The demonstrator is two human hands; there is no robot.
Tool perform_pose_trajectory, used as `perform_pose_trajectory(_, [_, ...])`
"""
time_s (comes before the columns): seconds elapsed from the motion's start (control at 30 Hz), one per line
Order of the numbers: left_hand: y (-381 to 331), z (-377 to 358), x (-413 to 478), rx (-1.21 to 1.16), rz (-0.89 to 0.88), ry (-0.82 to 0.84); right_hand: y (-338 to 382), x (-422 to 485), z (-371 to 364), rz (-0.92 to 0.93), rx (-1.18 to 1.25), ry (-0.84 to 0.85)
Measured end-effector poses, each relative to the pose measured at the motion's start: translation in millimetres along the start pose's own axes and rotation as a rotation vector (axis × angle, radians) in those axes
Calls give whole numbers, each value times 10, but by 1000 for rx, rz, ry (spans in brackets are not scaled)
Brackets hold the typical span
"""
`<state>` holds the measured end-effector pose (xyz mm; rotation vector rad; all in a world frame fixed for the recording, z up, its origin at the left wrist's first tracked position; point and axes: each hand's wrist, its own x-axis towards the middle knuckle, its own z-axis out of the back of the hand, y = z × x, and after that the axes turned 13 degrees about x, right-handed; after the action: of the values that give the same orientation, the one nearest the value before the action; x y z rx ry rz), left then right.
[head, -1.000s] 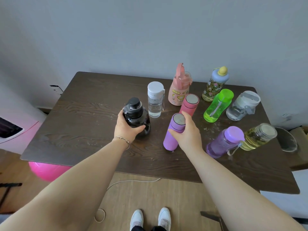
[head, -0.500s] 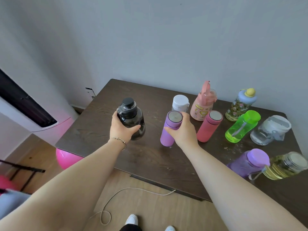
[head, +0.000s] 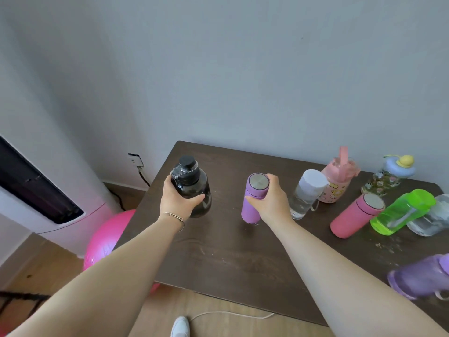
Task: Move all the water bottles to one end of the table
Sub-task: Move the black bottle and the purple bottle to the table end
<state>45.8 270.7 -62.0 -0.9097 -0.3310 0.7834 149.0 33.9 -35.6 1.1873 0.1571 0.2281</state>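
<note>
A: What's nearest?
B: Two bare forearms reach out over the near edge of the table (head: 218,259). At the right edge a purple bottle (head: 420,278) is blurred and cut off by the frame.

A: And the hands?
B: The left hand (head: 178,203), a thin bracelet (head: 175,216) at its wrist, is wrapped around the black bottle (head: 193,183) near the table's left end, thumb across the front. The right hand (head: 272,203) is clasped around the lilac flask (head: 254,198) just below its metal cap. I cannot tell whether either bottle's base touches the wood.

A: Further back?
B: A clear bottle (head: 306,193) just beside the right hand, a pink flask (head: 356,215), a green bottle (head: 401,211) covering part of a clear jug (head: 435,220) that is cut off by the frame. At the wall stand a pink cup (head: 337,181) and a floral bottle (head: 386,177).
</note>
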Motion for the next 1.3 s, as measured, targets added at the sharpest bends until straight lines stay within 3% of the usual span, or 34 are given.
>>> perform_pose_trajectory(0.27, [188,454,878,9,-88,117,365,229,-746,-63,31,-136])
perform_pose_trajectory(0.57, [138,536,1574,-17,-115,174,623,694,-1038,-46,45,-204])
perform_pose_trajectory(1.3, [-199,-480,3248,-31,-114,214,321,2911,-1597,-33,38,-188])
